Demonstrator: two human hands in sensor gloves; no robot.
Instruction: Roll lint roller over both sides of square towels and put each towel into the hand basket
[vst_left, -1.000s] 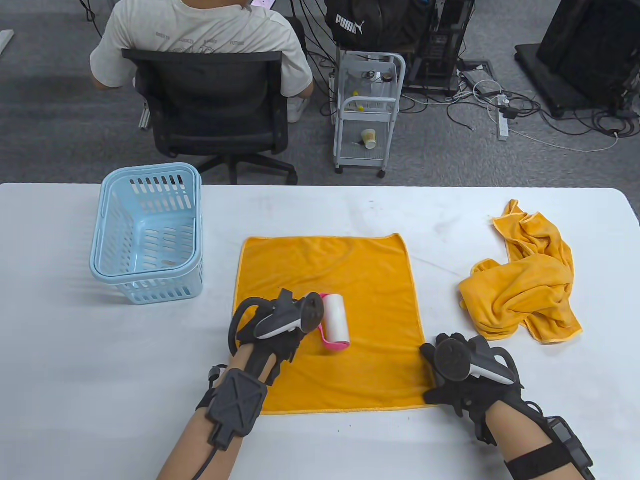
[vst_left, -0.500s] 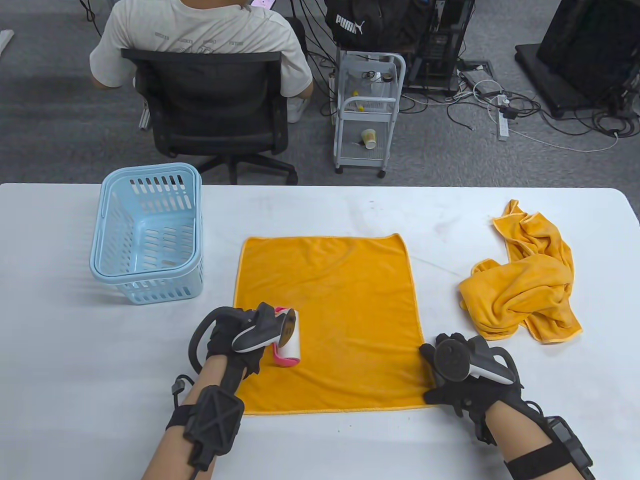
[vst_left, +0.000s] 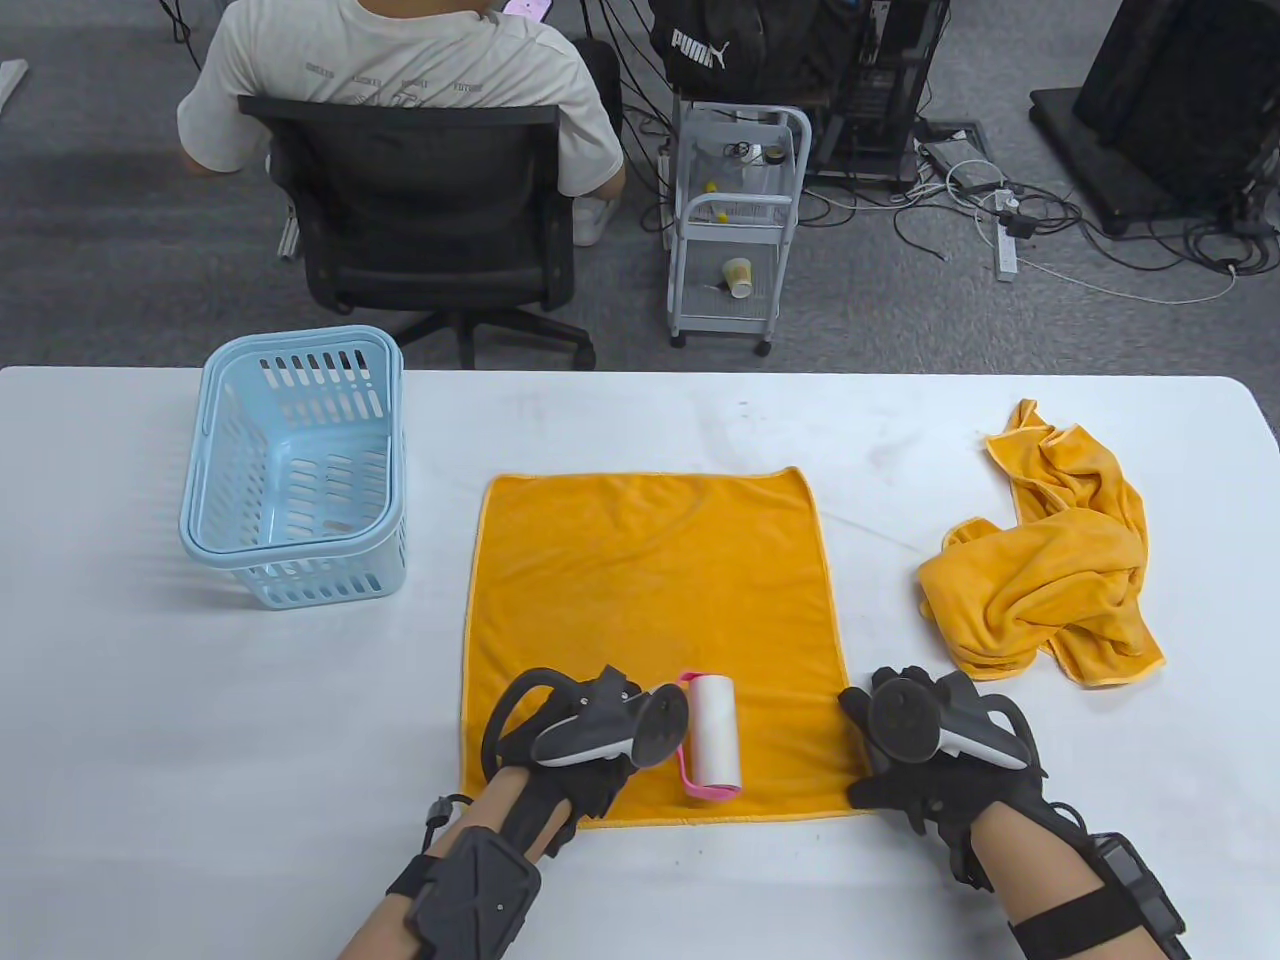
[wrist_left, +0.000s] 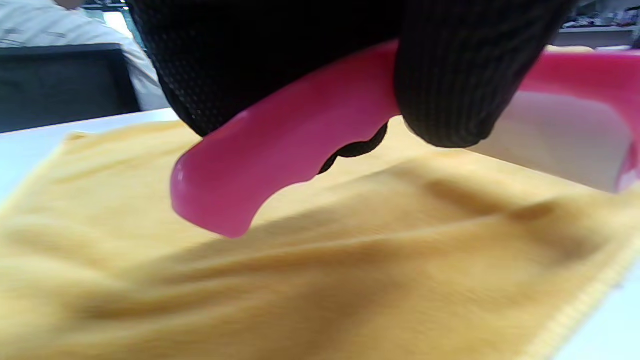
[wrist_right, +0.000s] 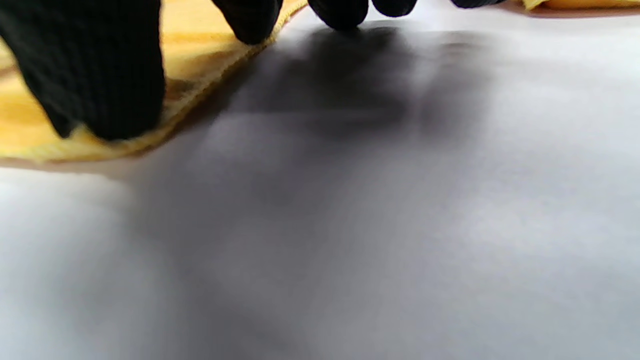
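I find the flat towel (vst_left: 650, 640) spread square on the white table (vst_left: 150, 720), and I take it as my reference for every position below. My left hand (vst_left: 570, 745) sits over the towel's near left corner with fingers curled round the pink handle (wrist_left: 280, 150) of the lint roller (vst_left: 712, 738); the wrist view confirms a fingertip (wrist_left: 445, 90) wrapped over the handle. The roller's white drum extends to the right of that grip and lies on the towel close to its near edge, roughly midway along it. My right hand (vst_left: 925, 750) rests at the towel's near right corner, fingers straight and spread, holding nothing; the right wrist view shows the thumb (wrist_right: 95, 75) pressing the hem while the other fingertips touch bare table just beside it. The blue hand basket (vst_left: 295, 470) stands well left of the towel, beyond its far left corner. A crumpled towel (vst_left: 1050, 570) lies well to its right.
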